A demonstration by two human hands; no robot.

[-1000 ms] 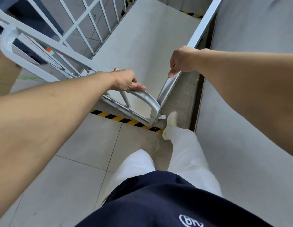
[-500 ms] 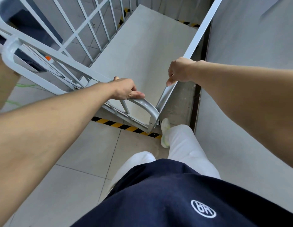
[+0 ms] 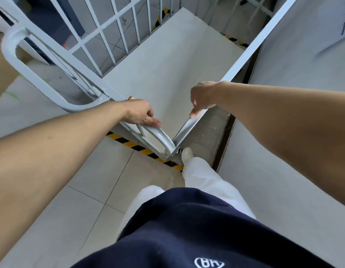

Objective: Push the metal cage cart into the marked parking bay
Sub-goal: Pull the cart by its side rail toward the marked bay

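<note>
You see a pale grey tiled floor [image 3: 52, 190], a plain grey wall [image 3: 303, 171] at right, and brown cardboard [image 3: 1, 70] at far left.

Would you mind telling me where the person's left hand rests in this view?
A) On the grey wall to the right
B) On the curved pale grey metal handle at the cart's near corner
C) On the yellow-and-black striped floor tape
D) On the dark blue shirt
B: the left hand is wrapped over the curved pale grey metal handle of the cage cart, well above the striped floor tape.
</note>
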